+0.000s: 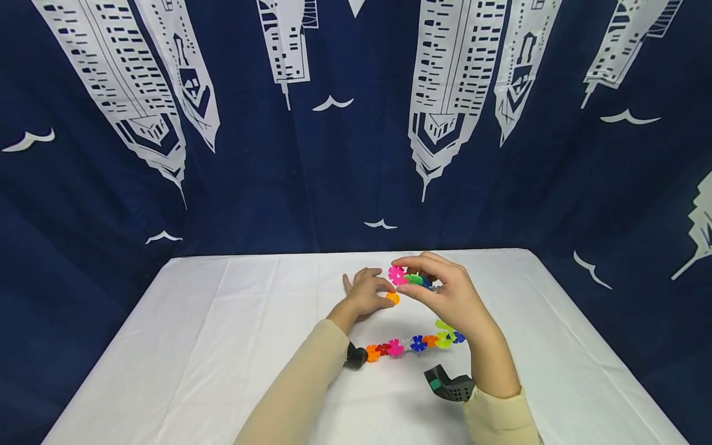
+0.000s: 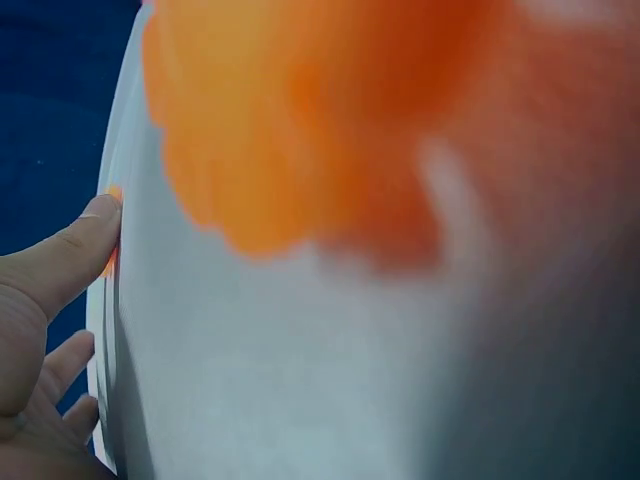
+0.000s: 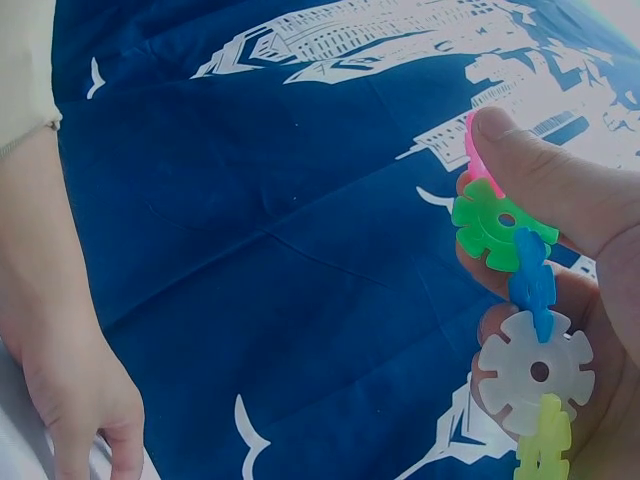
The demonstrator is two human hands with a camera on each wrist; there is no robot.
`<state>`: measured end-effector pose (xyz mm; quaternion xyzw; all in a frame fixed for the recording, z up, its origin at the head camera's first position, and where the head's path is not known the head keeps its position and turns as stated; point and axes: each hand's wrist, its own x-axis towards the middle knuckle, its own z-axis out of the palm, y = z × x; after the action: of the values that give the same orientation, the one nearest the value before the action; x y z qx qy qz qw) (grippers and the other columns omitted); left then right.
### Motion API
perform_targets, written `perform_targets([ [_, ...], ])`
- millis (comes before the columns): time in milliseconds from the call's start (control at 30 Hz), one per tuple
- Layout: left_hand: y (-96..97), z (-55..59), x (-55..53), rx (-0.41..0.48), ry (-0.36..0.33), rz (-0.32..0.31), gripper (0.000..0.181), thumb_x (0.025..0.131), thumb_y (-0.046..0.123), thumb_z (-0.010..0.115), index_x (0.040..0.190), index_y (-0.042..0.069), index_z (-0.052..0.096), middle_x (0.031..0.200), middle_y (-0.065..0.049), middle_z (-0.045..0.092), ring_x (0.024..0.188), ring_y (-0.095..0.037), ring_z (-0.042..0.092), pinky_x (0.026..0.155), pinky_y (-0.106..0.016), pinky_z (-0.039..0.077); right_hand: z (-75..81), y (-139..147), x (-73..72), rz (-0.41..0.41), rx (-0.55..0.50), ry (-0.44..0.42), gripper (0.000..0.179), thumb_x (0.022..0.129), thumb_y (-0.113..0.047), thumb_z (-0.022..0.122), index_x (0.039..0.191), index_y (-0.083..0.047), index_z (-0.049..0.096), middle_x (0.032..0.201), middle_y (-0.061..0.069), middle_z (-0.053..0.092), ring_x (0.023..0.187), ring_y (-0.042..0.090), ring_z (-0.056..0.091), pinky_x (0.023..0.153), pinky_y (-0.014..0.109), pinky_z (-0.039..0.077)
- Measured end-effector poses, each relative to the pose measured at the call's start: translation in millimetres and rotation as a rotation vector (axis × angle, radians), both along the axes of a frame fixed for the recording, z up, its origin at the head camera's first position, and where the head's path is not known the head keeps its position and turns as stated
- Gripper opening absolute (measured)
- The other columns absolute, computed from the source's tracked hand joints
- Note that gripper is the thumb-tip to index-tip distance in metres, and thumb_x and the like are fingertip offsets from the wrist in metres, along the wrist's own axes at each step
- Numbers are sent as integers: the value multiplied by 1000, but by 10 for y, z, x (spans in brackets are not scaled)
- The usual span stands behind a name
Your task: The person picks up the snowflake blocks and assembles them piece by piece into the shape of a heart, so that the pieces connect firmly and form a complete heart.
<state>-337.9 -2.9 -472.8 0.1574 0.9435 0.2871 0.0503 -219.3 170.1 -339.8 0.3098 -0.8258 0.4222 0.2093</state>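
My left hand (image 1: 366, 295) is over the far half of the table and pinches an orange flower-shaped disc (image 1: 392, 299) between thumb and finger. My right hand (image 1: 453, 295), raised just to its right, grips a linked row of plastic discs. A pink disc (image 1: 397, 275) leads that row between thumb and fingertip. In the right wrist view a green disc (image 3: 500, 222), a blue disc (image 3: 533, 283), a clear disc (image 3: 537, 373) and a yellow disc (image 3: 545, 445) follow. The pink and orange discs are close but look apart.
A chain of colourful discs (image 1: 395, 347) crosses the table (image 1: 222, 346) nearer me; whether it joins the held row is hidden. Wrist devices, one on the left (image 1: 356, 356) and one on the right (image 1: 449, 385), sit near it. A navy curtain (image 1: 334, 173) hangs behind.
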Motion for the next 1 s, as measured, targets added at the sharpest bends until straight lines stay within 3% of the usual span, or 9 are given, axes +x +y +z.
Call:
perform_targets([
  [100,-47,-9,-12,71,16,10,19,81,31,83,97,28,74,142,0,57,141,-27,41,119,-70,-1,0,-1,3,-1,-3,-6,34,83,-12,81,116,-19,73,93,-8,68,78,9,52,66,21,47],
  [200,-116,-2,-10,183,23,30,14,82,21,81,90,22,70,114,0,70,117,-23,58,120,-64,10,-1,-4,4,-3,-6,-4,34,83,-12,81,116,-20,73,91,-8,67,77,9,51,65,22,45],
  [300,-197,38,34,384,-13,51,9,87,8,73,88,12,65,93,-5,72,95,-21,65,112,-49,36,-3,-8,9,-2,-5,-3,34,83,-13,81,115,-20,73,91,-9,67,76,9,50,64,22,44],
  [433,-287,165,170,701,-90,21,7,93,-4,60,92,1,57,97,-20,74,93,-30,72,86,-33,58,-5,-5,15,-12,5,-9,33,84,-14,81,115,-21,73,93,-9,68,77,9,51,65,21,44],
  [533,-341,312,315,831,-96,-33,8,95,-6,57,94,1,54,103,-25,73,93,-33,74,87,-33,60,-4,-3,17,-20,10,-14,33,84,-15,81,115,-22,73,95,-10,69,78,9,51,65,20,45],
  [700,-447,528,574,922,-44,-113,9,94,-4,62,97,1,56,107,-24,74,89,-25,76,91,-30,59,-5,-19,13,-9,16,-11,33,84,-14,81,116,-20,73,94,-9,67,76,9,50,64,21,44],
  [800,-511,636,717,983,-50,-150,12,94,0,65,103,-2,57,111,-26,72,93,-20,75,91,-29,59,2,-27,11,-6,19,-18,34,84,-14,81,116,-20,73,93,-9,67,76,10,50,64,21,45],
  [1000,-578,843,977,1094,-61,-123,15,96,3,63,105,-4,53,106,-28,70,86,-16,75,89,-37,60,10,-57,20,6,15,-15,33,84,-15,81,116,-19,73,93,-8,67,76,9,51,64,21,45],
])
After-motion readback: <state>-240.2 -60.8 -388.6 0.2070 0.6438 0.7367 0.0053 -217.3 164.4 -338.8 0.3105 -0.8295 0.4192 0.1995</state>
